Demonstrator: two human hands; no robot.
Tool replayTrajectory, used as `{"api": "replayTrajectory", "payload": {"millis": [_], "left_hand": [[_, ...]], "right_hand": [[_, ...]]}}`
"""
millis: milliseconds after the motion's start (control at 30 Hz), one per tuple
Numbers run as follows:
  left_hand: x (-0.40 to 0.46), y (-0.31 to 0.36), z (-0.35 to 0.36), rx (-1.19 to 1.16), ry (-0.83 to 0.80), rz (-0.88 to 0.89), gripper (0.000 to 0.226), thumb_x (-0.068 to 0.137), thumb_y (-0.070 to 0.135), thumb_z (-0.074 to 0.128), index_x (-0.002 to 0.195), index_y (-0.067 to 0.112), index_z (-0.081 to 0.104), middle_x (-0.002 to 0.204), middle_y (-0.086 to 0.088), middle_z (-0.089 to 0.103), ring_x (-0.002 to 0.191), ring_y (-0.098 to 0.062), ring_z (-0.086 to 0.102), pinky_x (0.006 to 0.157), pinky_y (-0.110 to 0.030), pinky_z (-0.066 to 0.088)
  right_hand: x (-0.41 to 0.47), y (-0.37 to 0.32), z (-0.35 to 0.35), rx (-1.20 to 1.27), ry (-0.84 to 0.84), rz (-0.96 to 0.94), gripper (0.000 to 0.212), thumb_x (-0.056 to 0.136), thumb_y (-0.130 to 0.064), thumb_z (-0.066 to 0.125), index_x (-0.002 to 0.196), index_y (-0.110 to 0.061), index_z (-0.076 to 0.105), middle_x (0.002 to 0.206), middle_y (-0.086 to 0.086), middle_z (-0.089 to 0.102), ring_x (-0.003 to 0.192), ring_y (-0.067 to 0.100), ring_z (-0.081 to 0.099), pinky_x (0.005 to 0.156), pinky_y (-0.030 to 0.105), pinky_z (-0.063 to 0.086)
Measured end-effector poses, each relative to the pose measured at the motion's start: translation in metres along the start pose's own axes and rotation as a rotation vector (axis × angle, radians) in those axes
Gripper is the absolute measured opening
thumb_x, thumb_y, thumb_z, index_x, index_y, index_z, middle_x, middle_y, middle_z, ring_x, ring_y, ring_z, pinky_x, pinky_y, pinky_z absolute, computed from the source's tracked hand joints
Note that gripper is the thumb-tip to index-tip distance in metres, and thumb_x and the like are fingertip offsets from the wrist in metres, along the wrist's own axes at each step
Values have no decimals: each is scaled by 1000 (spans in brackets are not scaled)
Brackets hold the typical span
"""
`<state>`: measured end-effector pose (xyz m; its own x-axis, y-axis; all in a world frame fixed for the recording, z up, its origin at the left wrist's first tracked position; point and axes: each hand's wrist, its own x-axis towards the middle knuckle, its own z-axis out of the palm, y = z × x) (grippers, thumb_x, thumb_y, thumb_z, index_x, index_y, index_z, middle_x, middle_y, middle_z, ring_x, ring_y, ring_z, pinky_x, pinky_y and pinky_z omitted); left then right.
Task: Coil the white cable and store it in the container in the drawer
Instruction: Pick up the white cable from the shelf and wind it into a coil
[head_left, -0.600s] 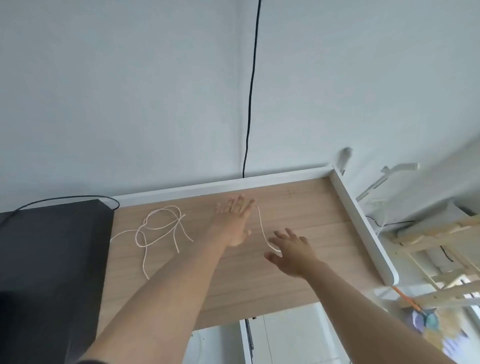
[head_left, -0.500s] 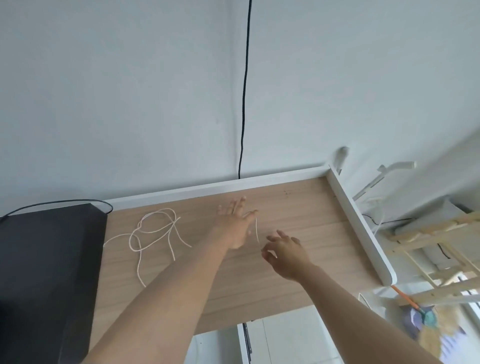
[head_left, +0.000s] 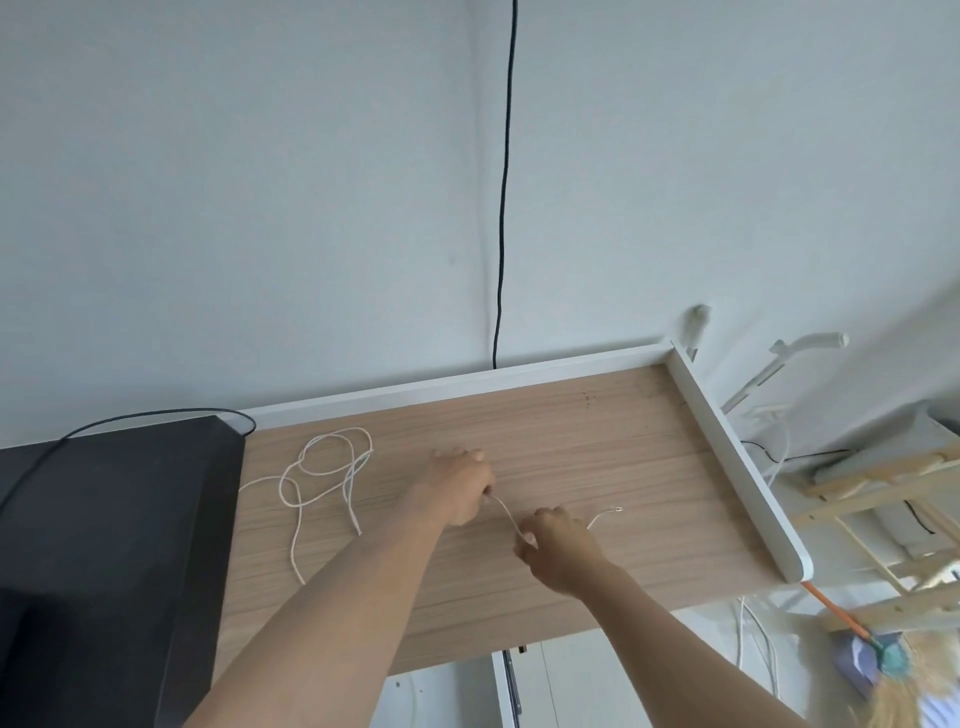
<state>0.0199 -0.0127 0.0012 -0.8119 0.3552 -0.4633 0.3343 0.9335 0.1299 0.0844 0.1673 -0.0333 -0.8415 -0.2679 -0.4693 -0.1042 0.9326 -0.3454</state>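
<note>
I have both hands on the desk (head_left: 597, 441). My left hand (head_left: 460, 486) is curled shut, pinching one stretch of the cable (head_left: 504, 512); my right hand (head_left: 558, 551) is also closed, fingers (head_left: 524, 540) nipping the same short length just nearer the desk's front edge. A free end pokes out past the right hand. The loose tangle (head_left: 324, 467) lies well to the left on the desk, near the black box (head_left: 119, 545).

My worry: that tangle looks crossed over itself, so drawing it in hand over hand could tighten a knot. The thin cable could also slip from either pinch. No drawer or container shows, so storing it means finding them first.

I can read no brand, label or writing anywhere.
</note>
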Motion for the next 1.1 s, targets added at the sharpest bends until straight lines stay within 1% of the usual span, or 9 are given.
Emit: {"api": "replayTrajectory", "payload": {"millis": [133,233,400,533,633,700,867,967,1100], "left_hand": [[-17,-11,6,-276,114,-153,22,108,25,58,97,17,75,110,-12,78,105,-38,73,88,-42,56],[-29,-29,8,-441,218,-305,31,104,17,56,74,20,58,98,-17,76,91,-39,74,71,-36,52],[-61,-62,-7,-606,412,-459,39,102,10,55,63,17,50,77,-23,76,67,-43,77,64,-49,64],[-108,-73,-13,-554,451,-514,33,96,6,59,64,14,62,82,-17,76,84,-43,75,71,-44,59],[-151,-56,-4,-505,315,-469,30,95,8,56,103,23,81,101,-4,82,94,-32,77,83,-41,63],[-181,-40,6,-465,239,-419,25,96,12,55,95,24,77,91,-1,82,88,-29,77,79,-41,64],[-253,10,19,-516,25,-191,30,100,23,50,72,18,60,83,-4,79,87,-27,75,82,-36,60],[-297,31,4,-594,24,-68,26,103,28,54,86,15,69,84,-2,82,72,-9,72,76,-24,58],[-357,33,-42,-807,133,1,25,106,32,60,92,19,77,65,6,66,54,-2,53,56,-8,38]], "right_hand": [[-9,12,5,169,25,49,24,103,-27,53,94,-16,72,94,8,80,99,34,71,84,41,55],[-23,18,-5,329,113,48,35,108,-32,50,82,-20,70,77,-5,70,89,31,71,77,39,51],[-57,14,-35,637,31,100,54,106,-47,55,58,-22,58,50,-10,45,42,8,43,46,25,34],[-78,-3,-53,1537,-160,171,52,107,-38,55,60,-21,41,55,-5,20,44,12,13,43,26,9],[-87,-28,-77,2109,-252,54,41,108,-28,47,69,-17,51,60,-7,15,51,12,8,44,27,12],[-89,-44,-91,2273,-266,-34,35,109,-21,42,79,-13,58,61,-5,27,53,12,16,47,25,22],[-85,-89,-103,2306,-124,-131,39,113,-17,37,83,-9,60,85,10,67,74,22,73,73,38,68],[-88,-109,-91,2117,-43,-152,45,115,-18,34,86,-3,64,110,26,78,101,34,81,96,46,62],[-113,-128,-73,1732,24,-200,42,114,-14,36,98,8,68,107,32,77,106,43,77,95,42,64]]}}
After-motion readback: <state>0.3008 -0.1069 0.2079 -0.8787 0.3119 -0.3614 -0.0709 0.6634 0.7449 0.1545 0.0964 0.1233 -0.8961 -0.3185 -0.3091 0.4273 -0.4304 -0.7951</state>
